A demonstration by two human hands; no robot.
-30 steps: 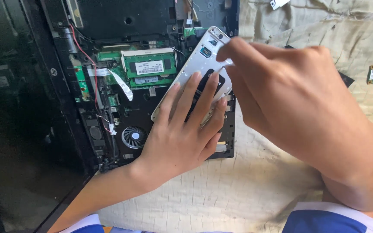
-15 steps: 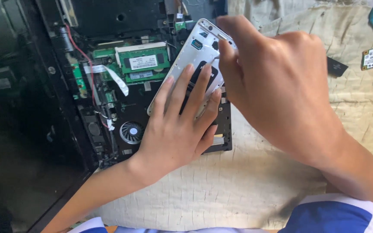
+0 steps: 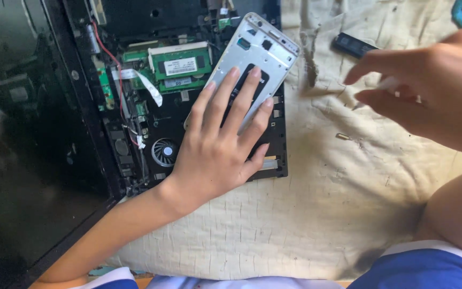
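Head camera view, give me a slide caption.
Left hand presses a silver drive caddy in an opened laptop; right hand hovers aside.

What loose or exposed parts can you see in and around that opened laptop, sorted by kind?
Silver metal bracket under the left hand: 1
Green memory module: 1
Cooling fan: 1
Small black piece on the cloth: 1
Brass screw: 1
Total: 5
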